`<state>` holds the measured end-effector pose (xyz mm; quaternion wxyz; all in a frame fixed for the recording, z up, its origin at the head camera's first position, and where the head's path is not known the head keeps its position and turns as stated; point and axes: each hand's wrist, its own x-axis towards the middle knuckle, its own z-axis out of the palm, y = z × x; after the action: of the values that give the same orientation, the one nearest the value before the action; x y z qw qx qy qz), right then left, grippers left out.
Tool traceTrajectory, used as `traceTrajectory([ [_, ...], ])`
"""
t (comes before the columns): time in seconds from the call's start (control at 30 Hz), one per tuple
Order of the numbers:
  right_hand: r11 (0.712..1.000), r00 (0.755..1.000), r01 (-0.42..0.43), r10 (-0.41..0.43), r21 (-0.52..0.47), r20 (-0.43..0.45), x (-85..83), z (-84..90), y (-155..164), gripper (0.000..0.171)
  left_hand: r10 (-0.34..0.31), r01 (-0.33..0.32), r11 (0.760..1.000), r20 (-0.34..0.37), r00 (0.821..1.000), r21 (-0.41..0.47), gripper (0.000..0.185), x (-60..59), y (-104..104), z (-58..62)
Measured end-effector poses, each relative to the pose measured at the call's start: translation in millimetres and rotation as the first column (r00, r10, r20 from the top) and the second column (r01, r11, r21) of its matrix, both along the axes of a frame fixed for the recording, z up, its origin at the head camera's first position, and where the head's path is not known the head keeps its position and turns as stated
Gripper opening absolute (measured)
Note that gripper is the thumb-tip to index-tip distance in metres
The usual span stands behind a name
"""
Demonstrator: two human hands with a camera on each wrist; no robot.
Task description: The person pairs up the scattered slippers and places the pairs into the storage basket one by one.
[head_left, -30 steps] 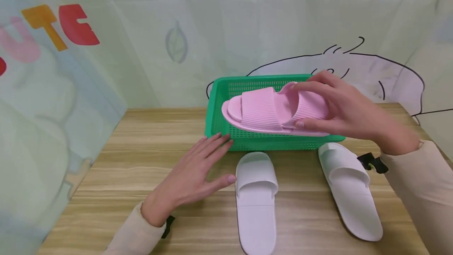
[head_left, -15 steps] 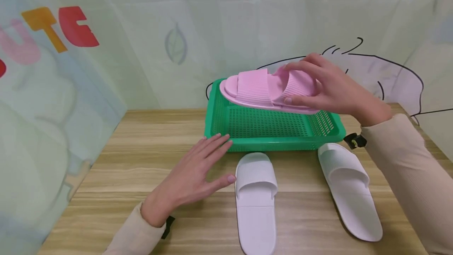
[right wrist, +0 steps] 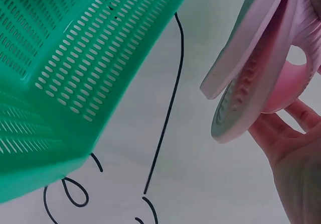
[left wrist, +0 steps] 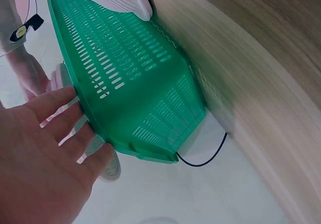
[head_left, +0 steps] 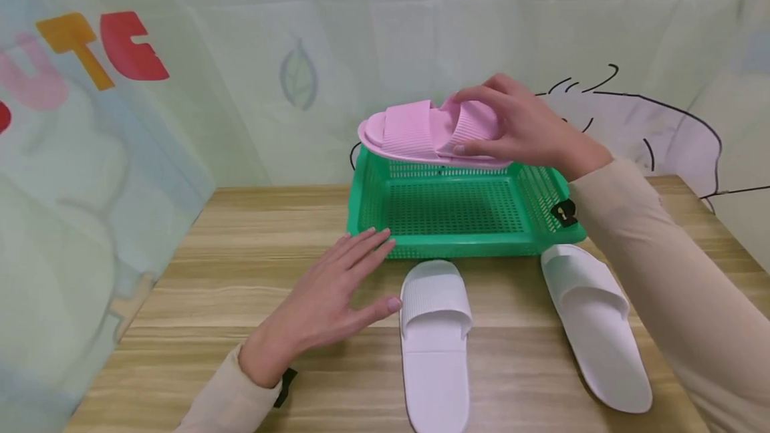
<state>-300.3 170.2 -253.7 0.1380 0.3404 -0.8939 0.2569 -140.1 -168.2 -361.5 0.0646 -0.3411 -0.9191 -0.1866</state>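
Leftmost, the person's left hand (head_left: 327, 293) lay flat on the pale wooden table (head_left: 240, 266), palm down and fingers spread straight, holding nothing; its fingertips (head_left: 375, 236) reached the near left corner of the green perforated plastic basket (head_left: 373, 219), and its thumb lay just beside the toe of the nearer white ribbed foam slipper (head_left: 434, 339). From the left wrist view the same fingers (left wrist: 60, 118) showed straight and loose against the basket's outer wall (left wrist: 150, 98), with nothing in their grasp. That white slipper lay on the table in front of the basket, toe towards it. Behind it, the basket stood on the table with its mesh floor bare. Above the basket's far rim, the pair of pink ribbed foam slippers (head_left: 421, 132), stacked one against the other, was held in the air, toes pointing left, clear of the basket floor. To the right, the person's right hand (head_left: 517, 132) gripped the pink pair at the heel end, fingers curled over the top strap and thumb pinching from the near side. The right wrist view showed the two pink soles (right wrist: 251, 83) pressed together edge-on, with the fingers (right wrist: 296, 118) wrapped beneath them. Furthest right on the table lay a second white ribbed foam slipper (head_left: 595, 326), angled slightly, its toe just beside the basket's near right corner, under the beige sleeve (head_left: 662, 272) of the right arm
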Motion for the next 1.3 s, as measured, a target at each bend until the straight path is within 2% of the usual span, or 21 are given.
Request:
traceTrajectory([
  [0.37, 0.996, 0.985, 0.057, -0.066, 0.063, 0.161, -24.7, -19.7, -1, 0.071, 0.007, -0.007, 1.0, 0.008, 1.0, 0.006, 0.084, 1.4, 1, 0.1],
  [0.67, 0.991, 0.952, 0.102, -0.123, 0.09, 0.28, -38.6, -39.9, 4, 0.069, 0.008, -0.008, 1.0, 0.012, 1.0, 0.008, 0.083, 1.5, 1, 2.8],
  [0.83, 0.986, 0.928, 0.117, -0.152, 0.12, 0.341, -42.5, -52.0, 8, 0.069, 0.014, -0.014, 1.0, 0.019, 1.0, 0.008, 0.083, 4.0, 2, 3.6],
  [1.3, 0.981, 0.894, 0.094, -0.159, 0.172, 0.42, -42.1, -71.7, 10, 0.063, 0.013, -0.013, 1.0, 0.023, 1.0, 0.0, 0.083, 6.8, 3, 5.9],
])
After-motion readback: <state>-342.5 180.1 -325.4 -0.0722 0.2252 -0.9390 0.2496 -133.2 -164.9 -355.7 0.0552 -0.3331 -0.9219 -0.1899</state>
